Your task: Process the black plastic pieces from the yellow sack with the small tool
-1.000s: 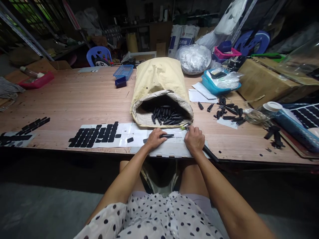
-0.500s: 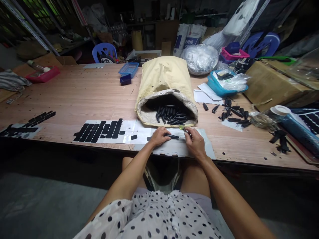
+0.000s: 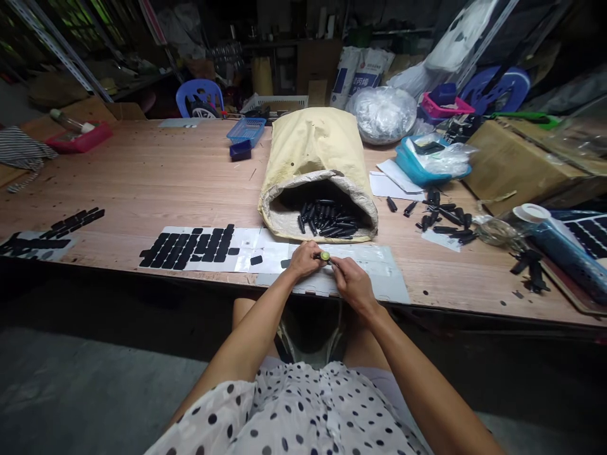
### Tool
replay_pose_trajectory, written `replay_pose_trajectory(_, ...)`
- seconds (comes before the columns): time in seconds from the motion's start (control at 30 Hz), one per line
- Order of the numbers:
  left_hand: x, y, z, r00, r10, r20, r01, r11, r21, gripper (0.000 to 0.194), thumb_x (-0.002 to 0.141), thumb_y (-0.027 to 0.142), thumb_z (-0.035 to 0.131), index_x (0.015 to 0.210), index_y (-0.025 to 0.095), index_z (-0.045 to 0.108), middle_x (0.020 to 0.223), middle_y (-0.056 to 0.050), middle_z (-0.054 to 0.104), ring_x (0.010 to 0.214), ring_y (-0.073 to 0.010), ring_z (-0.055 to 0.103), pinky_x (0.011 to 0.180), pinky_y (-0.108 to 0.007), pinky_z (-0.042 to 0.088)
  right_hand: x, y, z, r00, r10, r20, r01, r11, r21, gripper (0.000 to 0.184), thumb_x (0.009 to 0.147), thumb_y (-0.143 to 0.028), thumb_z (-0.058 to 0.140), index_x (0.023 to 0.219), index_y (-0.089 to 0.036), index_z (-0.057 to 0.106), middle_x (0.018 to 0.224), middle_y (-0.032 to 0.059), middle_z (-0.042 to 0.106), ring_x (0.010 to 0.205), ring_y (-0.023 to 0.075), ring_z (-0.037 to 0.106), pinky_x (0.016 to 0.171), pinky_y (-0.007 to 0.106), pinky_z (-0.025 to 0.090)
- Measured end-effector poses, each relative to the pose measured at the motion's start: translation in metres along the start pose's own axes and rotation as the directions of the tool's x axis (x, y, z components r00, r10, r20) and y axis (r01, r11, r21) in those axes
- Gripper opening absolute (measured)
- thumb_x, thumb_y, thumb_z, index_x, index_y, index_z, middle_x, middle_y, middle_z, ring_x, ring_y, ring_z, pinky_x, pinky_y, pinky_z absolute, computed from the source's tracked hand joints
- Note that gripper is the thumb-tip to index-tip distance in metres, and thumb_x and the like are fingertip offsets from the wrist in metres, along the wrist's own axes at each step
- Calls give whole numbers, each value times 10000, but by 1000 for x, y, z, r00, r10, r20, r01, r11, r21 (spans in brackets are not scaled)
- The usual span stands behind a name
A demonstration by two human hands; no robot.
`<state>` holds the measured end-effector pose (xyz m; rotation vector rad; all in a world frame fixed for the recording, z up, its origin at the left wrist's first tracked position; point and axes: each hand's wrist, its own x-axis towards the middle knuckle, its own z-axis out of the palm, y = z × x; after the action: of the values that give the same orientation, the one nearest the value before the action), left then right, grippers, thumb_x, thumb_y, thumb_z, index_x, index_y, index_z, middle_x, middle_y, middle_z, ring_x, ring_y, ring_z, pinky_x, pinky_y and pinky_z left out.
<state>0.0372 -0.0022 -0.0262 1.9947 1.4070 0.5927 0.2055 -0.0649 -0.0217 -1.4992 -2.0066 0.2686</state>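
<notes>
My left hand [image 3: 305, 260] is closed on a slim black piece, mostly covered by my fingers now. My right hand [image 3: 353, 282] pinches a small dark tool with a round yellow-green part [image 3: 325, 256], which sits right at my left fingertips. Both hands are over a pale grey-white sheet [image 3: 384, 278] at the table's front edge. Just behind them lies a yellow sack [image 3: 310, 142], its mouth facing me, with several black elongated pieces [image 3: 327, 221] inside. Left of my hands, rows of flat black patches [image 3: 184, 249] lie on a white backing sheet, with a loose black patch [image 3: 257, 260] nearer.
More black pieces [image 3: 448, 215] are scattered on the right of the wooden table [image 3: 190, 170]. Beyond them stand a teal basin [image 3: 429, 161] and a cardboard box [image 3: 521, 158]. Blue baskets [image 3: 246, 131] lie left of the sack; a red tray [image 3: 80, 140] is far left.
My right hand has moved left and slightly down, bringing the tool's yellow-green part from beside the sack's edge to my left fingertips. My left hand has stayed nearly in place.
</notes>
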Motion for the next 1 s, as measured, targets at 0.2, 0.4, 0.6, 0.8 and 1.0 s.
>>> replay_pose_trajectory(0.2,-1,5,-1,1000,-13,-1,13,999,-31,206,738,190,710,919,248,789,963,-18,649,1028,-223,555,938,-336,468,4,-2,-13,994,50,-95,-47,998,38,365,981,-297,368,1162,-205,672,1005,95,700,948,202,638,888,332,497)
replay_pose_trajectory(0.4,-3,3,-4,1000,20,7,-20,999,-30,312,719,139,645,982,233,784,986,-37,653,1029,-236,555,963,-360,470,-5,9,-12,967,233,-103,-220,968,120,363,949,-336,406,1110,-196,699,1073,116,723,1008,231,643,905,375,504)
replay_pose_trajectory(0.6,-3,-3,-6,997,71,28,-71,997,-16,495,638,82,549,1047,244,777,1018,-40,660,1024,-247,548,938,-372,488,-12,19,-8,908,392,-150,-343,899,272,365,889,-378,479,1070,-177,725,1069,124,748,948,239,668,856,384,521)
replay_pose_trajectory(0.8,-2,-6,-6,995,94,34,-94,996,-4,570,578,71,533,1073,218,774,1037,-57,668,1020,-257,555,917,-381,496,-14,19,-4,892,431,-139,-342,842,417,373,830,-430,536,1014,-190,754,1010,108,766,892,241,672,827,385,531)
replay_pose_trajectory(1.0,-1,-9,-5,996,93,10,-92,995,-41,416,696,130,562,1033,232,782,1017,-48,675,1031,-247,569,959,-378,480,-15,16,-1,887,441,-137,-342,827,447,374,823,-443,548,1009,-192,754,985,102,769,853,233,668,804,383,534)
